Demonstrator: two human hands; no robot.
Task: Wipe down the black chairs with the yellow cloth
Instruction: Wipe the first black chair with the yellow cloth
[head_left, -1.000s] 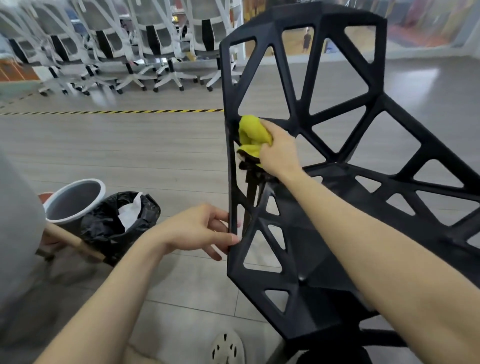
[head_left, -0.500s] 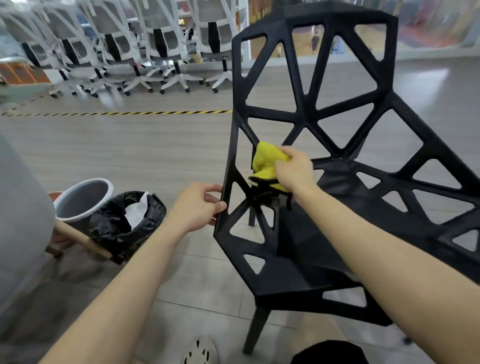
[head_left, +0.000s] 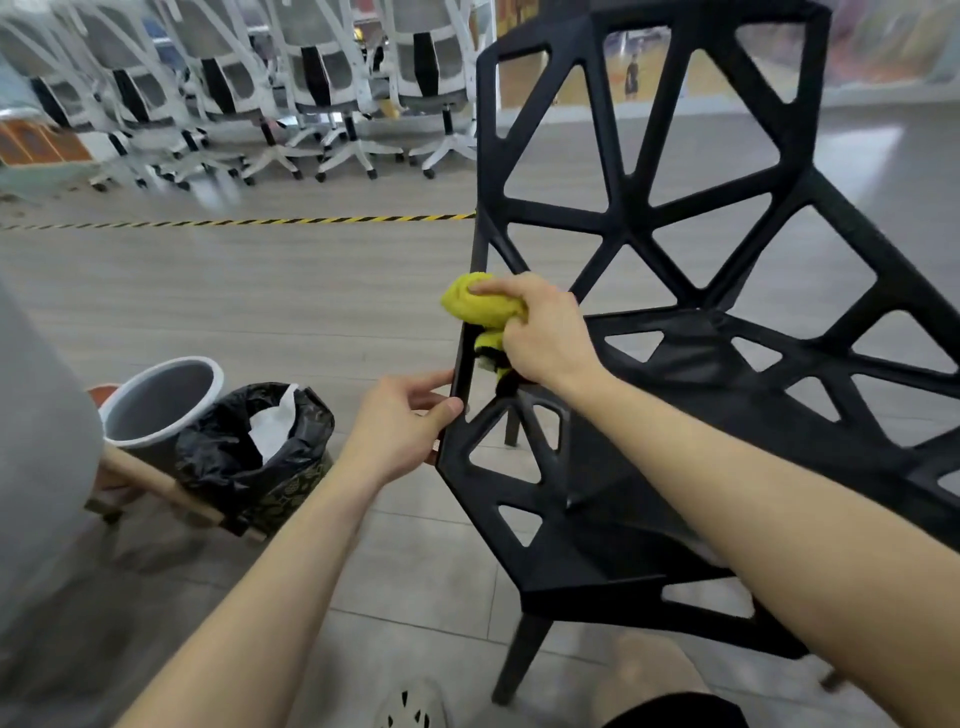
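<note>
A black chair (head_left: 670, 395) with a triangular lattice back and seat stands in front of me, filling the right half of the view. My right hand (head_left: 545, 332) grips a bunched yellow cloth (head_left: 475, 304) and presses it against the left edge of the chair, where back and seat meet. My left hand (head_left: 402, 421) pinches that same left edge of the frame a little lower, thumb on the near side, fingers behind. Part of the cloth hangs below my right hand, against the frame.
A grey bin (head_left: 156, 410) and a bin lined with a black bag (head_left: 260, 447) stand on the floor at the left. White office chairs (head_left: 291, 88) line the back, behind a yellow-black floor tape (head_left: 234, 222). My shoe (head_left: 413, 706) and knee are at the bottom.
The chair has tipped back from its tilt a second ago and stands more upright. My right hand with the cloth has moved down and outward along the left edge. My left hand now holds that edge.
</note>
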